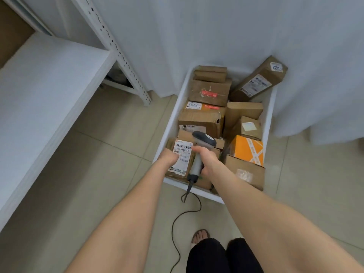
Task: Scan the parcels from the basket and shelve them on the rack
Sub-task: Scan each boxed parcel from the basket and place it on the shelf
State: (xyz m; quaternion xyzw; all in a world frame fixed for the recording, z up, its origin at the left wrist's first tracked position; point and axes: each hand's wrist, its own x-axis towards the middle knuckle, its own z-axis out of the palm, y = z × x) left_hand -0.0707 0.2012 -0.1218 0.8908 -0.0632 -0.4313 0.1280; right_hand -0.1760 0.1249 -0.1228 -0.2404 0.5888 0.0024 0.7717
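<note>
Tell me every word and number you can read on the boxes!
"3003": upside-down sticker on the long box leaning on the basket.
"507 PB02 T70", roughly: label on the parcel the left hand holds.
The right hand grips a scanner: no readable text.
Other labels: too blurred to read.

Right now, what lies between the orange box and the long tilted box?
Head view: a small box with a white label, then a plain brown box, both in the basket.
</note>
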